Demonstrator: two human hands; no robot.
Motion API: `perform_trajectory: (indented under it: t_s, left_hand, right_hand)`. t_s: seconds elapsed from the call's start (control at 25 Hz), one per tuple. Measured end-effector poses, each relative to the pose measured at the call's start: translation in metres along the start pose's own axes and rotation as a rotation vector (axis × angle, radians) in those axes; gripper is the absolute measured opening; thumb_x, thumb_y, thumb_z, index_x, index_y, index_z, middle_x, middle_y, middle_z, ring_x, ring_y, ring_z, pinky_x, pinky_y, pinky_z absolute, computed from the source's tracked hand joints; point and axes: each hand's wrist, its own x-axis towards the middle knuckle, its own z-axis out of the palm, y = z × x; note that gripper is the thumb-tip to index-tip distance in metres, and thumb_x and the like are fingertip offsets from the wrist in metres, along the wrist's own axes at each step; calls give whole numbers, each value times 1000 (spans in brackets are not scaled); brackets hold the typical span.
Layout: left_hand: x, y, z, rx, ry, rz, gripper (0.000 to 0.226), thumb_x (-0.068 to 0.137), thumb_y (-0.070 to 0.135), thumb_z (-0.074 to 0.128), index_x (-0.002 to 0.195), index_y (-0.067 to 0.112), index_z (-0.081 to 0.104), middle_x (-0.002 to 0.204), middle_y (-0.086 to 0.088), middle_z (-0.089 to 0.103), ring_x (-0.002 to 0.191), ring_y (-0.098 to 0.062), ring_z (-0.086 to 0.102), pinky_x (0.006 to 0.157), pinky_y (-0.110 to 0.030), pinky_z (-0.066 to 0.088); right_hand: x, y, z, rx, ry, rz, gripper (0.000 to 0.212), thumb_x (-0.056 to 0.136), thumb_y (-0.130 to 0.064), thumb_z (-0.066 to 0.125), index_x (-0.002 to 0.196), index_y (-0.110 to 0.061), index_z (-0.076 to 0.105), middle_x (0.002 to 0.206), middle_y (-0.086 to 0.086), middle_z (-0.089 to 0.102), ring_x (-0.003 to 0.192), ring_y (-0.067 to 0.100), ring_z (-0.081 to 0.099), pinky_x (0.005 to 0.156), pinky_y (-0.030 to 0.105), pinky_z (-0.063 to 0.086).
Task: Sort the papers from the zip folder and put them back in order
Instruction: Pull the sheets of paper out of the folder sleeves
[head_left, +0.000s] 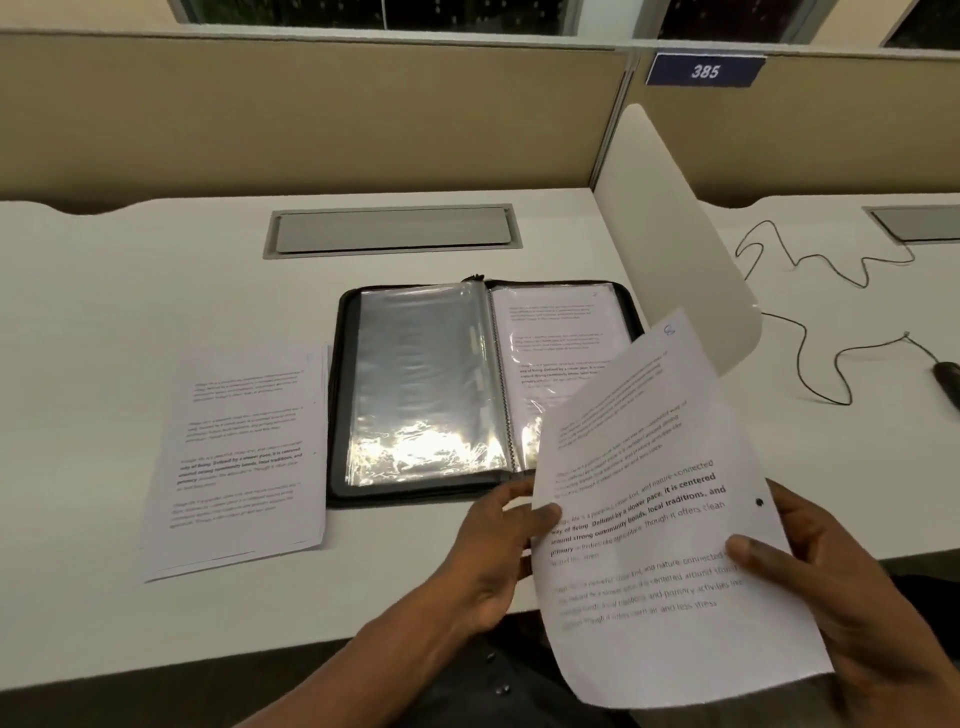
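Observation:
A black zip folder (336, 395) lies open on the white desk, with an empty clear sleeve (421, 384) on its left side and a printed page inside a sleeve (556, 332) on its right side. Both hands hold a printed sheet (649, 467) tilted above the folder's lower right corner. My left hand (498, 551) pinches its left edge. My right hand (810, 571) grips its right edge, thumb on top. A small stack of printed papers (239, 457) lies flat on the desk left of the folder.
A grey cable hatch (392, 231) is set into the desk (130, 291) behind the folder. A white divider panel (670, 223) stands at the right. Beyond it lie a black cable (810, 332) and a dark mouse (948, 376). Beige partition walls close off the back.

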Motion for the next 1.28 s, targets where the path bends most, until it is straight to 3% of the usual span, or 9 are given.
perform_trajectory:
  t_s: [0.2,0.36,0.44,0.56,0.64,0.8,0.96,1.16,1.28]
  left_hand:
    - [-24,44,-35,58,192,326,41,93,4,66,124,31,59,106,-3,76,97,-25,74,87,-51,59]
    - [-32,72,-87,90,376,485,41,93,8,67,126,31,58,103,6,77,94,-17,74,72,-37,62]
    - [-34,85,-126,57,452,502,40,92,7,68,126,28,60,105,3,76,94,-17,74,64,-33,60]
    - [-36,97,-190,79,596,500,50,87,-1,71,132,19,59,110,-7,74,100,-22,72,85,-40,58]
    - [-37,98,-228,154,707,502,52,86,-3,71,132,18,59,108,-6,72,100,-23,71,84,-39,59]
    - [-39,96,-284,299,908,520,46,85,5,72,126,24,64,106,-1,71,95,-18,70,89,-43,58]
    - [-37,89,-313,361,1024,499,44,87,5,68,128,22,62,104,1,68,92,-15,66,81,-28,52]
    - [-31,89,-339,440,1097,485,44,89,6,66,131,20,61,113,-4,67,93,-20,66,83,-31,51]
    - [-29,88,-345,496,1112,489,43,90,5,66,131,15,61,117,-9,68,95,-23,65,91,-35,53]
  right_hand:
    - [40,-12,37,-150,22,25,30,87,-28,58,111,-14,70,98,15,77,75,30,76,52,28,59]
    - [96,-3,83,-63,-71,14,25,95,-16,61,118,-12,69,109,11,76,96,31,74,73,36,64]
    - [125,11,115,-69,-122,24,27,94,-15,65,120,-13,68,112,11,75,101,32,73,84,45,61]
    - [160,39,173,-103,-159,54,19,94,-15,68,114,-14,68,105,6,78,90,23,75,77,41,61]
    - [180,64,210,-166,-183,58,14,95,-13,68,109,-10,69,102,5,78,90,21,75,73,36,60]
    - [209,108,265,-403,-232,22,10,92,-19,72,92,-9,74,94,1,79,88,20,76,85,42,62]
    - [221,126,298,-457,-259,72,10,94,-18,70,95,-9,72,97,4,78,85,20,76,76,42,64]
    - [226,137,325,-543,-227,94,16,91,-21,73,87,-6,67,91,9,76,70,23,68,57,31,55]
    - [225,140,333,-603,-235,77,13,90,-23,75,89,-11,69,93,4,75,76,20,70,57,27,54]
